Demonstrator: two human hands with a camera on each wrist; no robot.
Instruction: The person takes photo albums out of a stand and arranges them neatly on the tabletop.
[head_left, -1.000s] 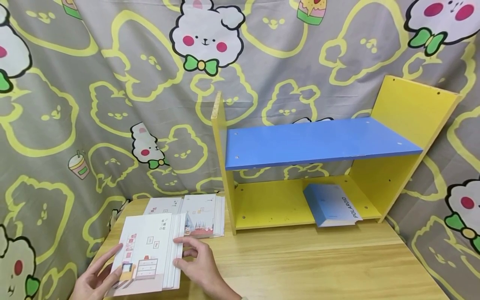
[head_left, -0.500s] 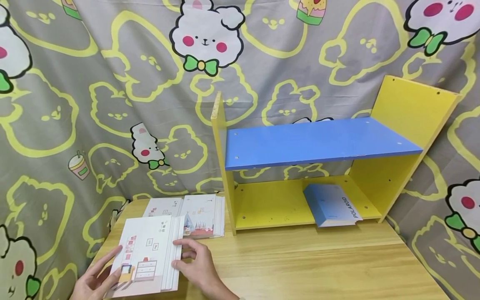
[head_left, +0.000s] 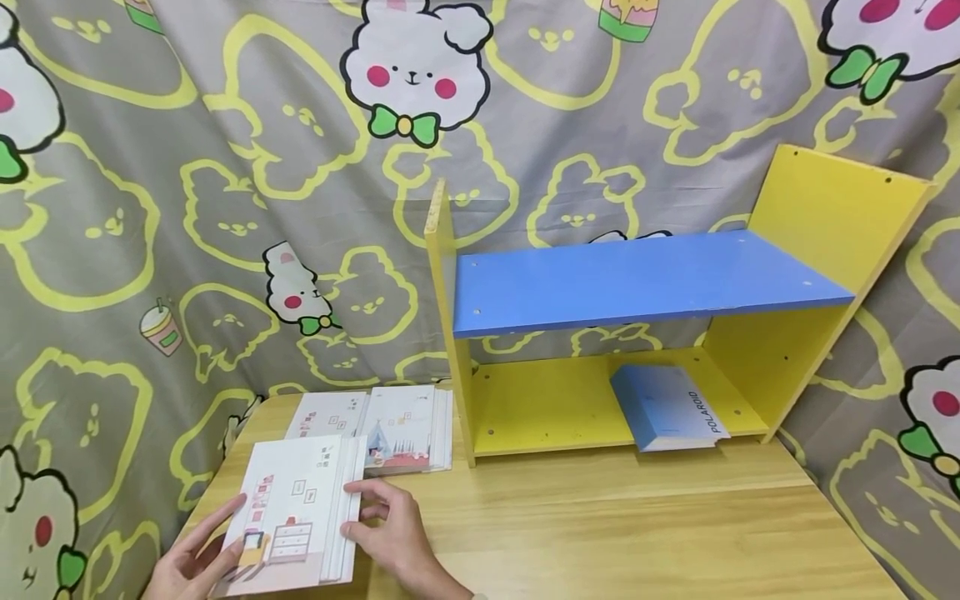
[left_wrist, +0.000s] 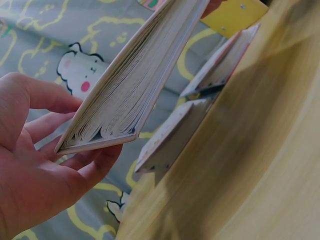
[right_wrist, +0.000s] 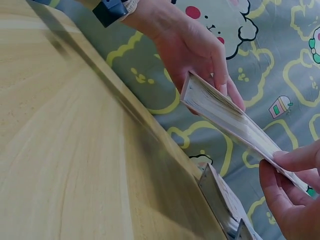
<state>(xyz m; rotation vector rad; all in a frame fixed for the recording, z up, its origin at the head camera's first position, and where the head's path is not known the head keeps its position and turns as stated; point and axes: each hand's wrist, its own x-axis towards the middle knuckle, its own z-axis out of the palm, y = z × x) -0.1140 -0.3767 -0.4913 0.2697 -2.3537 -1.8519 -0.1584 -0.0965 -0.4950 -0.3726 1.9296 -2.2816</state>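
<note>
A white photo album point(head_left: 288, 508) with a drawn armchair and drawers on its cover is held above the near left of the table. My left hand point(head_left: 197, 557) grips its left edge, thumb on the cover and fingers underneath, as the left wrist view shows. On the opposite side, my right hand point(head_left: 399, 533) pinches the edge with thumb and fingers. The album's stacked page edges point(left_wrist: 125, 80) face the left wrist camera. Behind it, two similar albums, one with a tent picture point(head_left: 401, 429) and one partly covered point(head_left: 330, 406), lie side by side on the table.
A yellow shelf unit with a blue middle board point(head_left: 645, 279) stands at the back right of the wooden table point(head_left: 600, 525). On its lower board, a blue album marked POLAROID point(head_left: 670, 407) lies with its front sticking out. A patterned curtain point(head_left: 300, 167) hangs behind.
The held album has sunk slightly and tilted a little, still between both hands. My head view has shifted slightly. The albums on the table and shelf have stayed put.
</note>
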